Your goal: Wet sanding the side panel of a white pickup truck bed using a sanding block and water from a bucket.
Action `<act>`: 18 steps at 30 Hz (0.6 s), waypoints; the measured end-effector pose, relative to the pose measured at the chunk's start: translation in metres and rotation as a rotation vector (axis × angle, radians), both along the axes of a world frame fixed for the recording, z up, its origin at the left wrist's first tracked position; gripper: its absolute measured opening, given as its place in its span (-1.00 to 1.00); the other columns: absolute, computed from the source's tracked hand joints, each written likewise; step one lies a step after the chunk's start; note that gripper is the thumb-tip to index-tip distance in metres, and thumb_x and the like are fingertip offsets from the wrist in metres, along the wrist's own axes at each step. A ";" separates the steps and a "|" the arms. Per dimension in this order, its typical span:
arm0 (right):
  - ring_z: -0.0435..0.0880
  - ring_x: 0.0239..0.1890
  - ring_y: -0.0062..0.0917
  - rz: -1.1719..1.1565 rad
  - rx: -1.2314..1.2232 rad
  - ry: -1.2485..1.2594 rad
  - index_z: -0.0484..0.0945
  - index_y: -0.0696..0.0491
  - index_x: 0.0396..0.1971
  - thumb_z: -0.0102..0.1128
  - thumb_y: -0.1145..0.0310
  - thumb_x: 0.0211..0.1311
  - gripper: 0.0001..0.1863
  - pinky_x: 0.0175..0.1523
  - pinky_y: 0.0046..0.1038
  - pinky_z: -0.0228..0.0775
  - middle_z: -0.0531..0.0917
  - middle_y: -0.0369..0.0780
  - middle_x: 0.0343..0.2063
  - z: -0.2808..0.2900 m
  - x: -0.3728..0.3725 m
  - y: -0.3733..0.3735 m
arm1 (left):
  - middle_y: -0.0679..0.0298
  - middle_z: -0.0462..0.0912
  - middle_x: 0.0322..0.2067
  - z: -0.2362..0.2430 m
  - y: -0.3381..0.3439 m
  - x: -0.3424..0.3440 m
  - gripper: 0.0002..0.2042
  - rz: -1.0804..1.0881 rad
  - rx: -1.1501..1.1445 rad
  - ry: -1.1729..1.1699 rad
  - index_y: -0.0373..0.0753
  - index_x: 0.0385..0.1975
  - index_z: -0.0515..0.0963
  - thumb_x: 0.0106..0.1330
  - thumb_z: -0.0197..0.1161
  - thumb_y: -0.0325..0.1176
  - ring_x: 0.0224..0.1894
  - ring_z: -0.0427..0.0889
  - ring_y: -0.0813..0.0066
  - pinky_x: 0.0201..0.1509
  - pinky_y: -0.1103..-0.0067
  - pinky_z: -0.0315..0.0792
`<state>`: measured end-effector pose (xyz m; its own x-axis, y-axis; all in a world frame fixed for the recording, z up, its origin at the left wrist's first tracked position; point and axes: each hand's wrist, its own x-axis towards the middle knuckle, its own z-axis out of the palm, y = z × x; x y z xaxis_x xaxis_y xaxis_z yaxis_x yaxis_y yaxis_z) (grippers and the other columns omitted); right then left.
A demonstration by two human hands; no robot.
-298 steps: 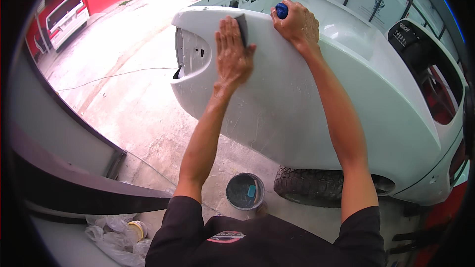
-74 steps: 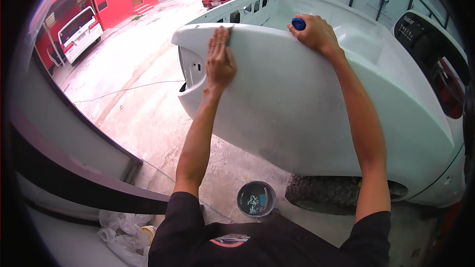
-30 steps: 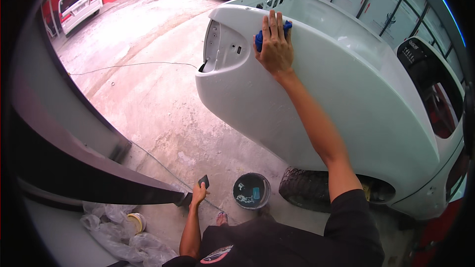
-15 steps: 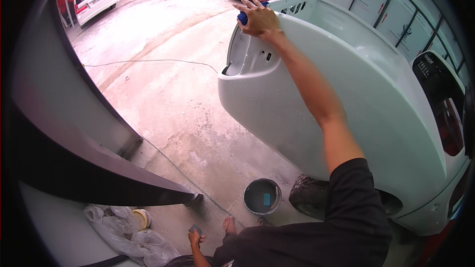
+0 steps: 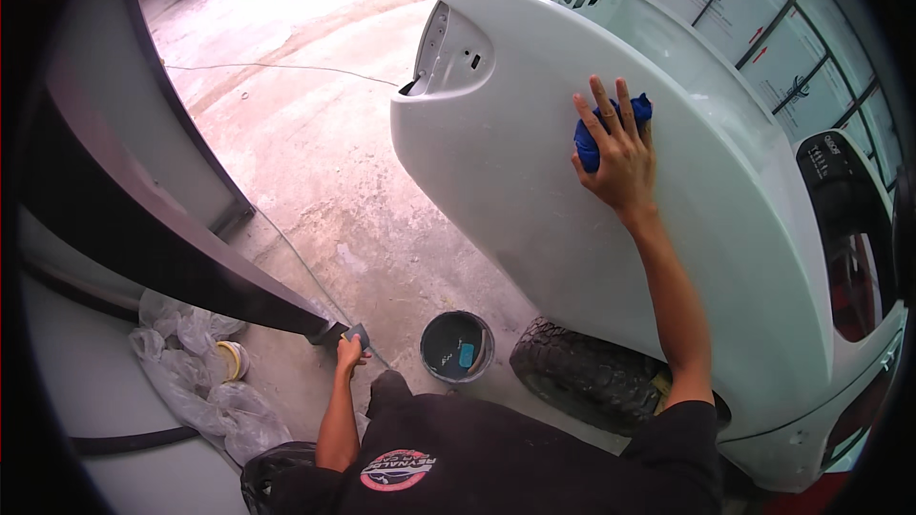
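My right hand (image 5: pixel 618 154), fingers fanned out, presses a bunched blue cloth (image 5: pixel 589 149) against the side panel of a white pickup bed (image 5: pixel 534 167). The cloth sticks out on both sides of the fingers. Low on the left, my left hand (image 5: pixel 351 351) grips a small flat dark grey pad (image 5: pixel 358 334), possibly sandpaper; its exact kind is too small to tell. That hand is away from the truck, near the foot of a dark post.
A dark bucket (image 5: pixel 426 348) of water with a teal block (image 5: pixel 467 355) in it stands by the truck's tyre (image 5: pixel 572 367). Crumpled clear plastic (image 5: pixel 172 362) and a small tub (image 5: pixel 232 360) lie left. A thin hose (image 5: pixel 310 272) crosses the concrete; a curved dark post (image 5: pixel 181 257) is close by.
My right hand has moved with the blue cloth from the bed's far rear corner to the middle of the side panel. The view has shifted, and my left hand appears higher, still holding the pad.
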<state>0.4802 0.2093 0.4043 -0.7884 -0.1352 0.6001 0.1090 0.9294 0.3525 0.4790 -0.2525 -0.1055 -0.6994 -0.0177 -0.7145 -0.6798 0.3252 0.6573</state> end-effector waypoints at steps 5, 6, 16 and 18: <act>-0.03 0.57 -0.27 -0.020 -0.047 0.121 0.44 -0.25 0.32 0.54 0.27 -0.17 -0.12 0.52 0.17 -0.06 0.15 -0.39 0.50 -0.029 -0.006 -0.010 | -0.07 0.66 -0.13 0.033 0.051 -0.016 -0.53 -0.116 0.176 0.101 -0.53 0.13 0.35 0.48 0.06 -0.19 -0.43 0.78 0.16 -0.48 0.32 0.65; -0.04 0.57 -0.27 -0.022 -0.030 0.123 0.45 -0.24 0.31 0.54 0.26 -0.17 -0.13 0.53 0.15 -0.07 0.15 -0.39 0.50 -0.037 -0.013 -0.008 | -0.07 0.66 -0.13 0.040 0.060 -0.019 -0.54 -0.152 0.200 0.085 -0.51 0.13 0.36 0.48 0.06 -0.18 -0.41 0.78 0.15 -0.48 0.33 0.66; -0.07 0.58 -0.26 -0.020 -0.019 0.078 0.54 -0.11 0.24 0.46 0.26 0.00 -0.31 0.57 0.06 -0.21 0.10 -0.27 0.52 -0.079 -0.114 -0.057 | -0.01 0.62 -0.14 0.022 0.071 -0.101 -0.60 -0.484 0.260 0.032 -0.38 0.14 0.33 0.49 0.05 -0.20 -0.36 0.78 0.01 -0.45 0.21 0.68; 0.00 0.56 -0.22 -0.008 0.060 0.170 0.58 -0.06 0.19 0.27 0.28 0.20 -0.50 0.58 0.02 -0.24 0.21 -0.21 0.48 -0.094 -0.141 -0.057 | -0.04 0.59 -0.07 0.033 0.073 -0.121 -0.59 -0.602 0.210 0.007 -0.33 0.20 0.26 0.50 0.02 -0.22 -0.33 0.78 -0.02 -0.37 0.16 0.68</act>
